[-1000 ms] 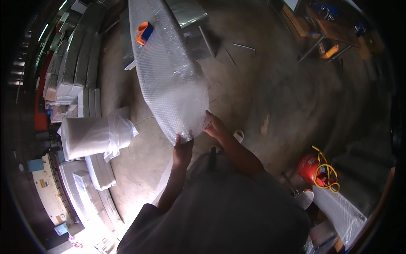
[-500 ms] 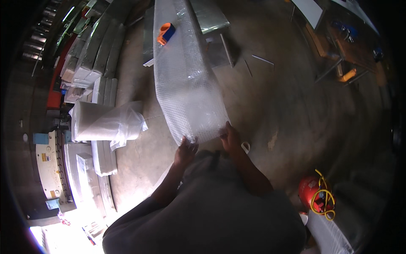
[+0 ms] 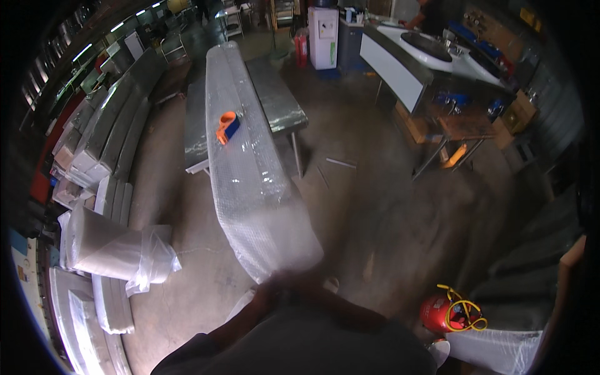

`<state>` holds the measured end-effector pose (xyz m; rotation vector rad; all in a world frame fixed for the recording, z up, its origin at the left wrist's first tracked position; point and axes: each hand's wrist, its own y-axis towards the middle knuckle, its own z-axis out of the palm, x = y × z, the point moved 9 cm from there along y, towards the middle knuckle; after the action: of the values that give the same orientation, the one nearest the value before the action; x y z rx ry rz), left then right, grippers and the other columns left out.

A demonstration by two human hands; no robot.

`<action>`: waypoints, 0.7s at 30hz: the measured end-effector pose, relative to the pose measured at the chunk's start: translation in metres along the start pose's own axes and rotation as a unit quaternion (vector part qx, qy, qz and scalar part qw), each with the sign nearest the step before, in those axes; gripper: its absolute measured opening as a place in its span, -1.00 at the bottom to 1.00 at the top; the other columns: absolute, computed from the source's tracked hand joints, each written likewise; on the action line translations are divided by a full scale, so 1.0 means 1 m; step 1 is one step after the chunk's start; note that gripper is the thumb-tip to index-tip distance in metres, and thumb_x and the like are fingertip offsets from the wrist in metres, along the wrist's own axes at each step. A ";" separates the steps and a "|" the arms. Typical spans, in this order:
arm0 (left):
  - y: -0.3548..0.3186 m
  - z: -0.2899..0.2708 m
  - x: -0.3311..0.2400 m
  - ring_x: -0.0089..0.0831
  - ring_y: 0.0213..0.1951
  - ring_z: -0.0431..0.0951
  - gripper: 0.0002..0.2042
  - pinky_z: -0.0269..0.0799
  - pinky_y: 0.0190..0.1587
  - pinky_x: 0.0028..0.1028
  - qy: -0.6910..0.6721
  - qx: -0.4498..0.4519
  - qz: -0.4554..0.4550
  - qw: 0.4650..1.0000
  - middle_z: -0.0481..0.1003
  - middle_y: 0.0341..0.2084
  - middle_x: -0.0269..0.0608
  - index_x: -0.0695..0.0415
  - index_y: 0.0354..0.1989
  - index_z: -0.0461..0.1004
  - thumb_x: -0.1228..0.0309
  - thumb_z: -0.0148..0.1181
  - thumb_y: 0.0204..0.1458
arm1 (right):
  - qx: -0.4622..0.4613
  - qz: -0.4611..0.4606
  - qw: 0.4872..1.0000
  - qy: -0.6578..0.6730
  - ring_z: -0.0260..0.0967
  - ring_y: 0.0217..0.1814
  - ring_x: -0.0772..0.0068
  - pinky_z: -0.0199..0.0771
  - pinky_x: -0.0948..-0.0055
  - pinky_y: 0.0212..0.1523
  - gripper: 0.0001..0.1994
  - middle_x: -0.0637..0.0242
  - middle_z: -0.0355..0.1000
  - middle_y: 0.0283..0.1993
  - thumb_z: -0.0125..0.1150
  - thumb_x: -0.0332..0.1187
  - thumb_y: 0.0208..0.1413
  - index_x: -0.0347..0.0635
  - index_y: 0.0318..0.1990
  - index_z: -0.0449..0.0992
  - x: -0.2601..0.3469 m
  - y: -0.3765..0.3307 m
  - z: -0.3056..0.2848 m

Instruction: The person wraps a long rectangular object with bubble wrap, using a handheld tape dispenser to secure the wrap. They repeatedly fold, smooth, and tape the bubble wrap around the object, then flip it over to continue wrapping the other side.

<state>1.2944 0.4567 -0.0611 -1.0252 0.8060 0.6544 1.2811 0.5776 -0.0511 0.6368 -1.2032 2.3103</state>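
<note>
A long package in clear bubble wrap [image 3: 253, 187] stretches away from my body, its near end at my waist. My left hand [image 3: 270, 290] is closed at the left corner of that end, on the wrap. Close beside it, my right hand [image 3: 305, 282] lies against the near edge, its fingers dark and smeared by motion. On top of the package, towards its far half, rests an orange and blue tape dispenser [image 3: 227, 127].
A metal-topped table [image 3: 282, 103] supports the package. Wrapped long boxes [image 3: 112, 250] and a bubble wrap roll [image 3: 103, 240] lie left. A red tank with yellow hose [image 3: 442, 314] stands right; a sink counter [image 3: 394, 69] and water dispenser [image 3: 324, 39] are further off.
The view has tilted up, showing more of the room's far side. My right hand has left the package's right corner and come in towards my left hand. The tape dispenser stays on the package.
</note>
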 end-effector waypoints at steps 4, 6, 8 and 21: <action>-0.033 0.003 -0.012 -0.18 0.33 0.34 -0.46 0.13 0.44 -0.22 -0.123 0.000 -0.210 0.970 0.40 0.28 -0.04 0.25 0.37 0.28 0.06 -0.15 0.44 | -0.113 -0.030 0.989 0.085 0.47 -0.02 0.23 0.50 0.25 -0.02 -0.49 0.15 0.50 0.06 0.45 -0.24 0.13 -0.31 0.16 0.47 -0.003 0.017 -0.011; -0.052 0.009 -0.053 -0.18 0.36 0.31 -0.47 0.10 0.46 -0.25 -0.070 0.068 -0.150 0.984 0.38 0.31 -0.01 0.25 0.37 0.29 0.09 -0.14 0.44 | -0.132 -0.157 0.978 -0.034 0.48 -0.05 0.25 0.50 0.28 -0.08 -0.51 0.17 0.51 0.02 0.46 -0.29 0.11 -0.32 0.13 0.48 0.011 0.020 -0.015; -0.079 0.029 -0.094 -0.18 0.38 0.27 -0.45 0.06 0.47 -0.24 0.078 0.211 -0.016 0.974 0.34 0.33 -0.01 0.24 0.39 0.27 0.07 -0.14 0.43 | -0.171 -0.158 0.971 -0.056 0.48 -0.04 0.26 0.50 0.27 -0.05 -0.55 0.20 0.51 0.01 0.44 -0.31 0.12 -0.31 0.12 0.49 0.003 0.020 -0.023; -0.133 0.068 -0.101 -0.15 0.53 -0.02 -0.33 -0.23 0.54 -0.16 0.180 0.521 0.055 0.832 0.10 0.50 -0.03 0.15 0.52 0.10 -0.07 -0.18 0.40 | -0.122 -0.219 0.964 -0.087 0.51 0.00 0.26 0.54 0.19 0.05 -0.59 0.23 0.51 0.04 0.33 -0.42 0.17 -0.26 0.16 0.44 0.025 0.002 -0.013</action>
<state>1.3618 0.4580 0.1062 -0.0761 1.3440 0.0285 1.2580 0.5919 -0.0437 0.9219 -1.2505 1.7386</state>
